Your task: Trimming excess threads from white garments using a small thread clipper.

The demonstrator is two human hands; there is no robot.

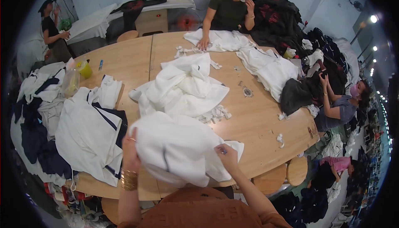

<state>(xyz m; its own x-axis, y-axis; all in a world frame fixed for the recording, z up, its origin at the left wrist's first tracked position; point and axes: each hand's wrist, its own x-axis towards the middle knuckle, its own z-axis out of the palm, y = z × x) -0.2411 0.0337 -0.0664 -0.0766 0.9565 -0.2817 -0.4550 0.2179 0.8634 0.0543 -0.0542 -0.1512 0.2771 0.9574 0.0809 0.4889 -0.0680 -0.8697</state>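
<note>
The big round wooden table (257,120) is bearing a loose heap of white garments (183,86) just beyond the white cloth garment (174,149), which is lying at its near edge. The left hand (131,153) is gripping its side, fingers closed on cloth. The right hand (226,155) is pinching something small and bluish, perhaps a tool, against the fabric; it could be snagging or slipping.

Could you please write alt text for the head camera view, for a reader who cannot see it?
A person's left hand and right hand grip a white garment at the near edge of a large wooden table strewn with more white garments. Three other people sit or stand around it.
</note>
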